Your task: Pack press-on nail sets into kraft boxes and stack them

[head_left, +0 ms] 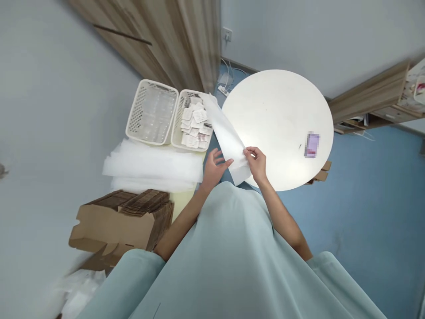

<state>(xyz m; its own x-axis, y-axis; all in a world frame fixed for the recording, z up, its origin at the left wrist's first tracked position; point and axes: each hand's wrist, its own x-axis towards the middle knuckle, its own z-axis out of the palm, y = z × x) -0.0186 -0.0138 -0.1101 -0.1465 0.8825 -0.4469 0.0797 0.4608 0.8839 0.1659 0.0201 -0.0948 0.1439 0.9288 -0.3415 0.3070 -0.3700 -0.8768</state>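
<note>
Evidently one piece is in hand: thumb and index finger of the right hand (257,163) pinch the edge of a long, translucent white foam-like sheet (227,135), while the fingers of the left hand (213,168) are spread, its thumb against the sheet. That sheet slants away between the hands; whether it is folded I cannot tell. I judge it partway handled, not yet laid down, with plenty left: a thick pile of white sheets (152,161), a white plastic basket (189,147) of small whitish cards (199,116), another lattice basket (134,117) of clear plastic pieces (156,113). Nearer sit stacked brown cardboard cartons (113,221). Rightward, a round white worktop (275,106) carries a blurred purple item (312,145). Beyond are a wood-grain cabinet (166,44), grey walls (315,40) and blue floor (365,186).
</note>
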